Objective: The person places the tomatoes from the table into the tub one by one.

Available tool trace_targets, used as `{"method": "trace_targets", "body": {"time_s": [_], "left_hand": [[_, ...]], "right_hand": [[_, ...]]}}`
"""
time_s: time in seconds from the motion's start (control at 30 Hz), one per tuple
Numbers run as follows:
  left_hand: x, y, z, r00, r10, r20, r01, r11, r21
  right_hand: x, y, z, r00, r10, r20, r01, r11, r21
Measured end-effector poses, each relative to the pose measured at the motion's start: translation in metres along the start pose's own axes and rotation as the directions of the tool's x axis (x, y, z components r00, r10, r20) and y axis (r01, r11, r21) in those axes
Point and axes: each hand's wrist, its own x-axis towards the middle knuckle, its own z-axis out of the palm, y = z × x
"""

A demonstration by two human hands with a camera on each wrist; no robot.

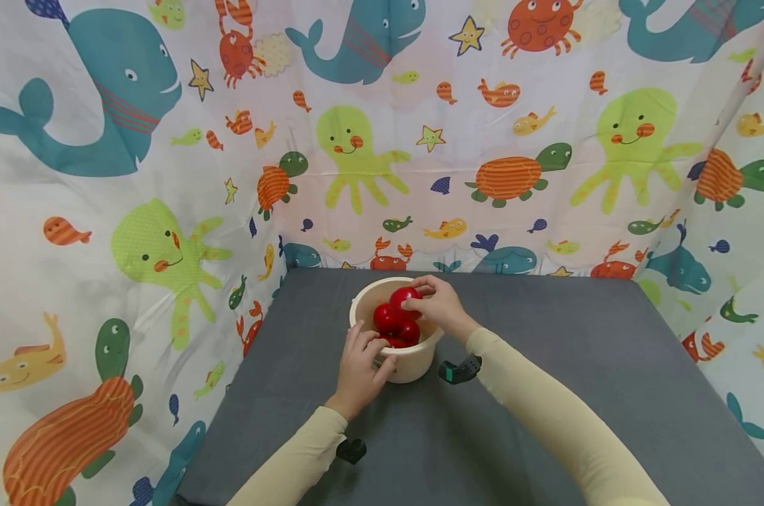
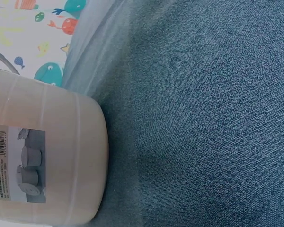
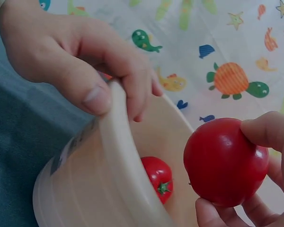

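Observation:
A cream plastic bucket (image 1: 412, 367) stands upright on the grey table, with several red tomatoes (image 1: 388, 320) inside. My left hand (image 1: 361, 365) grips its near left rim, thumb outside and fingers over the inner side, as the right wrist view shows. Between the thumb and fingers of my right hand (image 1: 441, 307) is a smooth red tomato (image 3: 222, 165), held over the bucket's opening near the right rim. Lower in the bucket, one tomato (image 3: 157, 176) shows its green stem in the right wrist view. The left wrist view has the bucket's wall with a printed label (image 2: 19, 165), but neither hand.
A grey cloth-covered table (image 1: 565, 379) spreads around the bucket. Behind it and at both sides hangs a white curtain (image 1: 432, 190) printed with sea animals. Each forearm wears a dark wrist strap, the right strap (image 1: 460, 370) beside the bucket.

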Motion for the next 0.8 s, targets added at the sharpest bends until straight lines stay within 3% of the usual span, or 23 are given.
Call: {"method": "trace_targets", "body": {"time_s": [0.4, 0.63, 0.8], "left_hand": [[-0.0005, -0.0001, 0.0010, 0.999, 0.026, -0.036, -0.026, 1.000, -0.011], [0.0016, 0.0016, -0.0015, 1.000, -0.007, 0.004, 0.007, 1.000, -0.026], [0.0011, -0.0001, -0.0016, 1.000, -0.001, -0.001, 0.001, 1.000, -0.027]], "right_hand": [[-0.0043, 0.0028, 0.0109, 1.000, -0.002, 0.021, 0.002, 1.000, -0.025], [-0.0045, 0.0042, 0.0101, 1.000, -0.005, -0.023, 0.004, 1.000, -0.028], [-0.0064, 0.0041, 0.0109, 0.999, 0.004, -0.038, -0.004, 1.000, -0.016]]}}
